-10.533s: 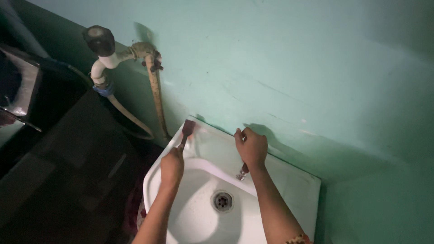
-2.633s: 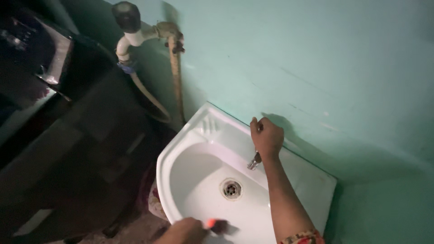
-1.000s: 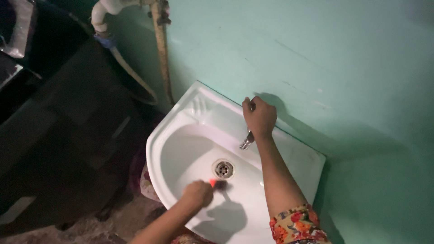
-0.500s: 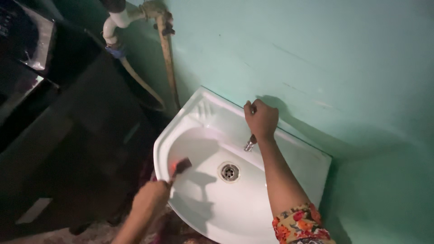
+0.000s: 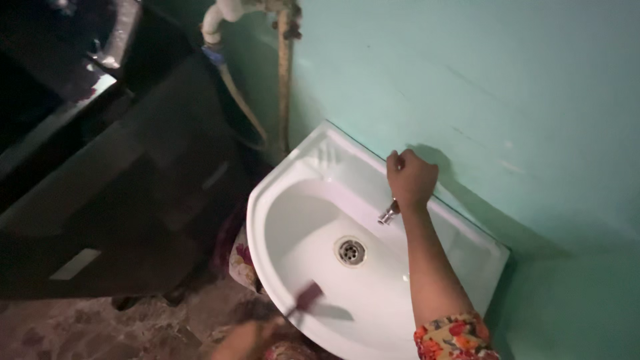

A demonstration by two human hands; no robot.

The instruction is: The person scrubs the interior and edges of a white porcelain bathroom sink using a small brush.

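A white wall-mounted washbasin (image 5: 280, 193) with a metal drain (image 5: 351, 251) hangs against a green wall. My right hand (image 5: 411, 179) is closed on the handle of the small metal tap (image 5: 388, 213) at the basin's back rim. My left hand (image 5: 243, 340), dim and partly cut off at the bottom edge, holds a small dark brush (image 5: 307, 297) whose head lies against the basin's near inner rim. My right forearm crosses over the basin's right side, with a flowered sleeve at the elbow.
A white pipe with a hose (image 5: 233, 87) and a rusty vertical pipe (image 5: 285, 80) run down the wall left of the basin. A dark cabinet or appliance (image 5: 113, 180) stands at the left. The floor below is rough stone (image 5: 133, 330).
My left hand has drawn the brush from the basin's left inner wall back to the near rim. The view has shifted left. My right hand has stayed on the tap.
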